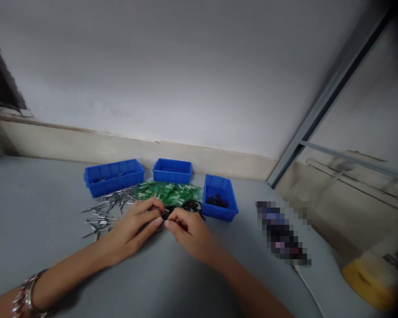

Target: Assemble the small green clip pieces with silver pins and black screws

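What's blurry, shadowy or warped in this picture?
Head view: both forearms smear toward the frame's bottom; dim, soft light leaves the tabletop darker between them; the corners at right fall to black; coarse square blocks mask an object at right; black pieces near the fingertips are too small to make out.

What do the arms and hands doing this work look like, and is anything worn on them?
They are a person's: the left hand and right hand are ungloved, and no sleeves show on the forearms. Shiny, silvery bracelets, one bead-like, circle the left wrist. None shows on the right forearm.
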A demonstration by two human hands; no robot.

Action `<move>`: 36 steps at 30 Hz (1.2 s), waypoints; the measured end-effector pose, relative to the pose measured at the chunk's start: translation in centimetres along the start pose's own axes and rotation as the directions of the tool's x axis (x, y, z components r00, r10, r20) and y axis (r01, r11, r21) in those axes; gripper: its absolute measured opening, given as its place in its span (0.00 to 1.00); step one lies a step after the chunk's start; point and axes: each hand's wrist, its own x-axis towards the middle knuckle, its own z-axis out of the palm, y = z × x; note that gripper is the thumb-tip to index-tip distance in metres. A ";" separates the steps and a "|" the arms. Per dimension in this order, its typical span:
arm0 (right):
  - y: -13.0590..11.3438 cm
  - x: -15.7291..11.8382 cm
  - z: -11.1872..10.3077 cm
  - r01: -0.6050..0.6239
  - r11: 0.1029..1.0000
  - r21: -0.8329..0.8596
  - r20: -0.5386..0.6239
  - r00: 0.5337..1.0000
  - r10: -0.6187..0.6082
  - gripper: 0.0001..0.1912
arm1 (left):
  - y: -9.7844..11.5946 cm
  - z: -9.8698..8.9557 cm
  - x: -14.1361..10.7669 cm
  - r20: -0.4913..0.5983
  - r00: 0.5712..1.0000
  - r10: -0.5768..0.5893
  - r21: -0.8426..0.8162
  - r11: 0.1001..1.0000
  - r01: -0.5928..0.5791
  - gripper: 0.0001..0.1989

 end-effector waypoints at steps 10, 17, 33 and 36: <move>0.3 -0.1 0.1 0.009 1.000 -0.002 -0.012 1.000 -0.009 0.06 | 0.1 -0.1 0.2 -0.005 1.000 0.005 -0.011 1.000 -0.005 0.14; -0.1 -0.1 -0.1 -0.019 0.998 -0.064 0.001 1.000 0.019 0.15 | 0.0 0.0 0.1 -0.028 1.000 0.009 -0.017 1.000 -0.009 0.12; -0.1 -0.1 0.0 0.026 0.999 0.020 -0.039 0.999 -0.025 0.07 | -0.1 0.1 0.0 -0.044 0.999 0.004 -0.017 1.000 -0.004 0.08; -0.1 0.0 0.0 0.021 1.000 0.006 -0.046 0.999 -0.021 0.05 | 0.0 0.1 0.1 -0.027 1.000 -0.013 -0.018 1.000 0.013 0.10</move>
